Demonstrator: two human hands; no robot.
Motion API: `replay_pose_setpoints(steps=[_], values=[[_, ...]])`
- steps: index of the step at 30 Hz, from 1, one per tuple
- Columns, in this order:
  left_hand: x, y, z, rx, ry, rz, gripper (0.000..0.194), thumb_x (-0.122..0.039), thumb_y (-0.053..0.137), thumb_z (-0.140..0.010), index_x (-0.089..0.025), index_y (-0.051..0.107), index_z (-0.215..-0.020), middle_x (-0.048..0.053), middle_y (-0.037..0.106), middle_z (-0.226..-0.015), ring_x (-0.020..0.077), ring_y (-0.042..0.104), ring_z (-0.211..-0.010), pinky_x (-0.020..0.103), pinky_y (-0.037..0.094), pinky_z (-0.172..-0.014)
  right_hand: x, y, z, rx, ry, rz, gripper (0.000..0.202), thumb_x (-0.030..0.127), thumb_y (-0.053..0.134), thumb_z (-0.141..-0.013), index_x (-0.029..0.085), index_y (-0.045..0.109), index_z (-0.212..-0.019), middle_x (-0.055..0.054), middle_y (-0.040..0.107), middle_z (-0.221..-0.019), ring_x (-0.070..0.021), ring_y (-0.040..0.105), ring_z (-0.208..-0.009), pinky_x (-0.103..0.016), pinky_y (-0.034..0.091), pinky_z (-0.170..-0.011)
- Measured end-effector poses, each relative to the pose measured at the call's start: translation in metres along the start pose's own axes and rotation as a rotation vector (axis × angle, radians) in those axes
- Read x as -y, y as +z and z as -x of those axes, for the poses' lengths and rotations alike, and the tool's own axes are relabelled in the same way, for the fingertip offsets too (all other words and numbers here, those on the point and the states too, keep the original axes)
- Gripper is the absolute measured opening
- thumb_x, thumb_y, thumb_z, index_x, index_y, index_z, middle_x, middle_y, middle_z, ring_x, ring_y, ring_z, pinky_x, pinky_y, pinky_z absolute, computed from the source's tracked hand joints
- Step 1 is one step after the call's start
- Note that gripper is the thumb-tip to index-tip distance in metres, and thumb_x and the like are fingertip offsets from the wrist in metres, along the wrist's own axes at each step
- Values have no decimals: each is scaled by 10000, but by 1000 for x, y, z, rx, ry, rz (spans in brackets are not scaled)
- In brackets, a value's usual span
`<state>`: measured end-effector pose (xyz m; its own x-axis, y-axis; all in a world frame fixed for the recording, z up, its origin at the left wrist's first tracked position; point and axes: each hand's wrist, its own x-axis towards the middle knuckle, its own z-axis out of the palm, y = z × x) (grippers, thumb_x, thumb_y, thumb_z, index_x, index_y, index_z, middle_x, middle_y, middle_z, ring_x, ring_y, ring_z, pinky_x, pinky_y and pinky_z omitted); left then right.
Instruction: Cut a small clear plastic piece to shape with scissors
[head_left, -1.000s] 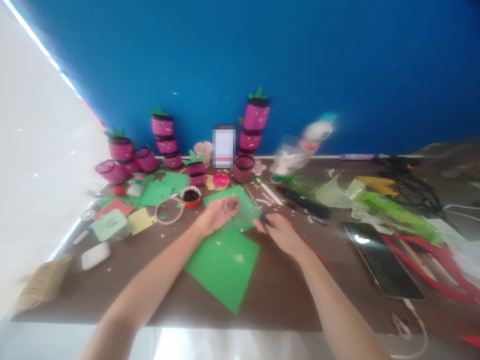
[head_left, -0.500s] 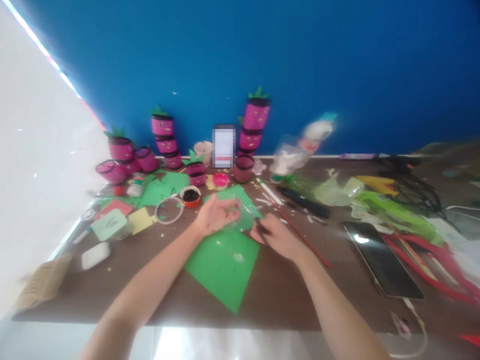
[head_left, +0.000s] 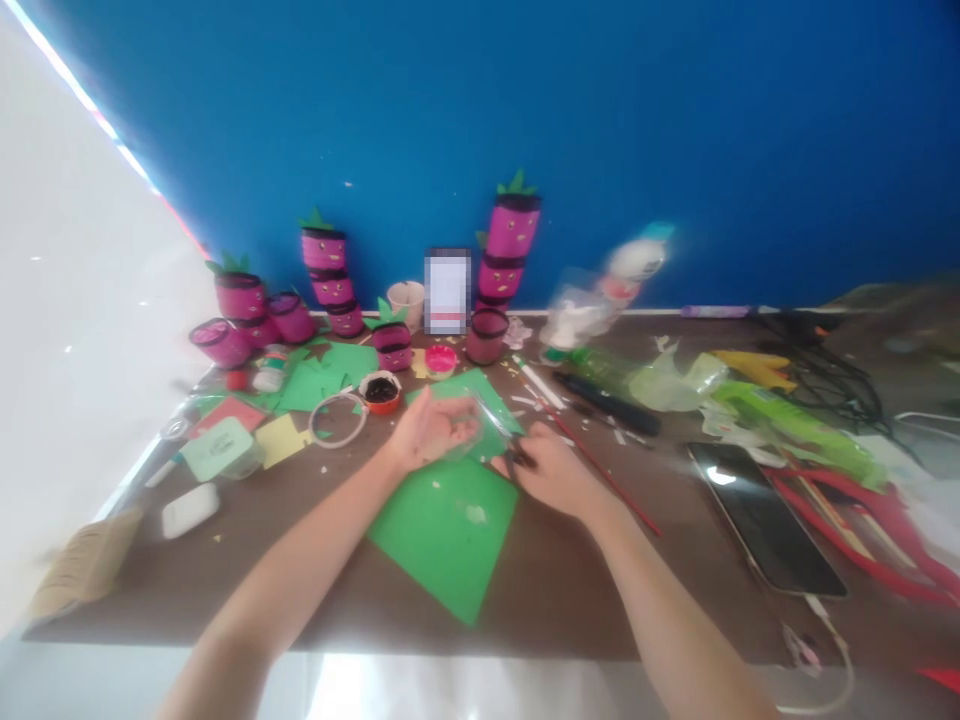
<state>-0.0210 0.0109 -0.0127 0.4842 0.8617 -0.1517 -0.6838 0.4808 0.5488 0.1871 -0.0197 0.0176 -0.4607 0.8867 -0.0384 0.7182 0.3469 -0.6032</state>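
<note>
My left hand (head_left: 431,432) is palm up above the green sheets, fingers curled around a piece of clear plastic film (head_left: 471,442). Its outline is faint against the green. My right hand (head_left: 553,468) grips dark-handled scissors (head_left: 491,412), whose blades point up and left beside the film, close to the left fingertips. Whether the blades touch the film is hard to see. Under both hands lies a green sheet (head_left: 442,540), with another green piece (head_left: 472,385) behind it.
Magenta cups with green leaf tops (head_left: 514,225) stand along the blue wall, near a propped phone (head_left: 448,290). An orange lid of black paint (head_left: 382,392) and a tape ring (head_left: 339,420) are left; a red stick (head_left: 607,480), black phone (head_left: 765,520) and plastic wrappers (head_left: 795,430) lie right.
The fingers of my right hand have shifted slightly left on the scissor handles, and the blades show more plainly. My left hand has barely moved.
</note>
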Motion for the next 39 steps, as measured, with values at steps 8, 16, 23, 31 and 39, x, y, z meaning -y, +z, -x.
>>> replay_pose_setpoints(steps=[8, 16, 23, 31, 39], values=[[-3, 2, 1, -10, -8, 60, 587, -597, 505, -790, -51, 689, -906, 145, 691, -828, 193, 641, -739, 299, 492, -751, 10, -6, -2, 3, 86, -162, 396, 484, 461, -823, 173, 536, -589, -32, 556, -666, -161, 494, -650, -283, 379, -627], [-4, 6, 2, -15, -24, 76, 559, -553, 457, -836, -44, 676, -909, 152, 689, -812, 196, 641, -745, 309, 488, -746, 1, -8, -3, -44, 9, -226, 420, 491, 475, -808, 176, 451, -531, 29, 417, -518, -107, 395, -537, -240, 321, -539], [-3, 4, 1, 18, -55, 36, 505, -529, 459, -842, -83, 695, -849, 139, 700, -833, 202, 649, -751, 303, 500, -743, 3, -2, -2, -21, -43, -67, 478, 560, 512, -791, 184, 450, -504, 25, 392, -500, -124, 407, -569, -245, 338, -580], [-3, 1, 1, -14, -65, 38, 547, -536, 410, -864, -65, 688, -859, 149, 694, -826, 200, 650, -737, 310, 503, -733, 3, -3, -1, 1, -49, -103, 424, 529, 492, -820, 180, 584, -598, -21, 540, -601, -169, 510, -662, -258, 396, -612], [-3, 3, 0, -68, -29, 47, 557, -552, 418, -856, -66, 690, -824, 141, 686, -790, 186, 645, -684, 294, 511, -683, 5, 1, -3, 39, 7, -223, 392, 494, 499, -816, 157, 608, -647, -24, 572, -671, -155, 524, -652, -254, 404, -603]])
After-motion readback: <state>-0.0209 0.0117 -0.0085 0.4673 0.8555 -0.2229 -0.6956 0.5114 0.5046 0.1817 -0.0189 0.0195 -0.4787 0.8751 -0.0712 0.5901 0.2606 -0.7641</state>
